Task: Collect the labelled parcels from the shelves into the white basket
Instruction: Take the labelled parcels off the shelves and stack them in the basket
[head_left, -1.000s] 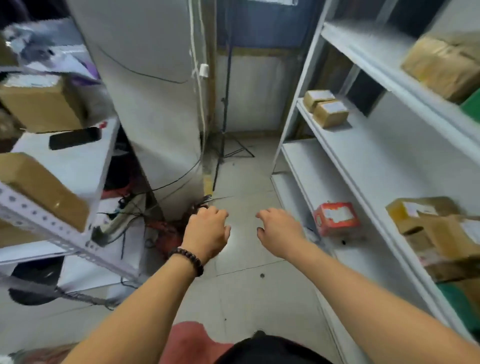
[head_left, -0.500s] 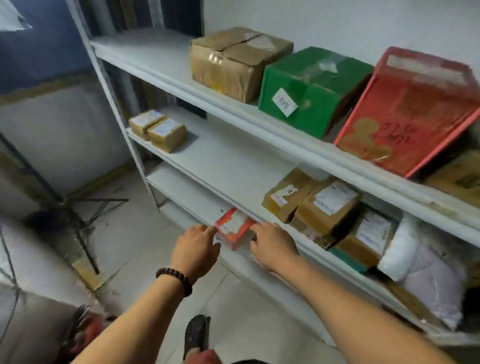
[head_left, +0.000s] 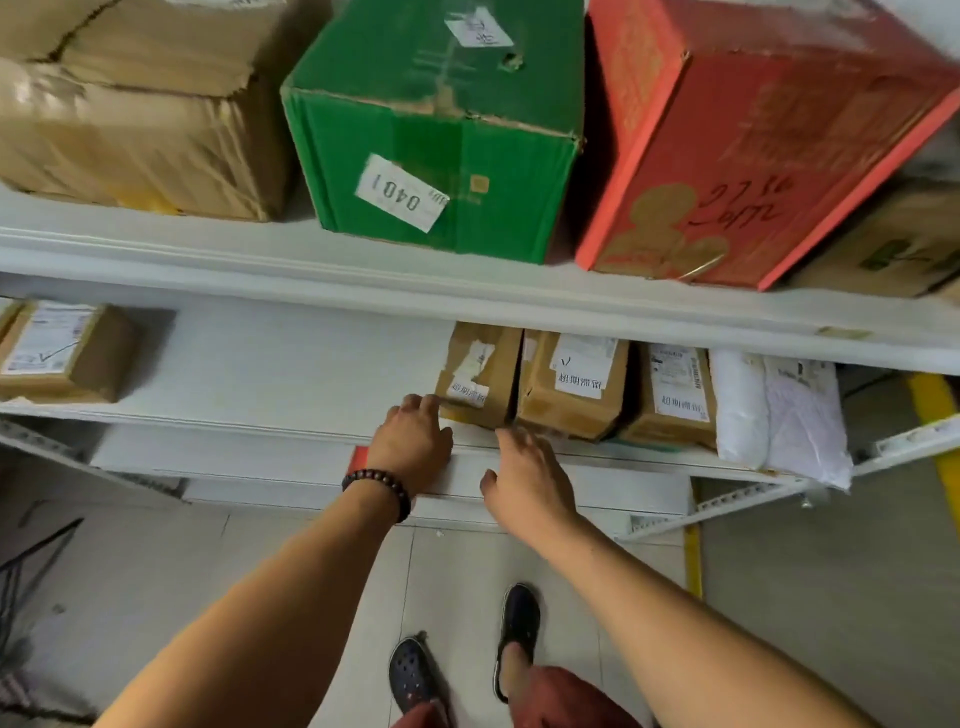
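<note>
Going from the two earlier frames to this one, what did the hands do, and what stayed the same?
The person turned from the aisle to the shelves. Both hands rose from the lower shelf to the middle shelf. The left hand now touches the brown labelled parcel at the left of the row of three, and the right hand reaches just below it. Nothing was taken hold of. The parcels stayed in place.

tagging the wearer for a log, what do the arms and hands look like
Both forearms are bare, with no sleeves in view. The left hand has a dark beaded bracelet round its wrist. The right hand wears nothing: no glove, watch or ring shows.
</note>
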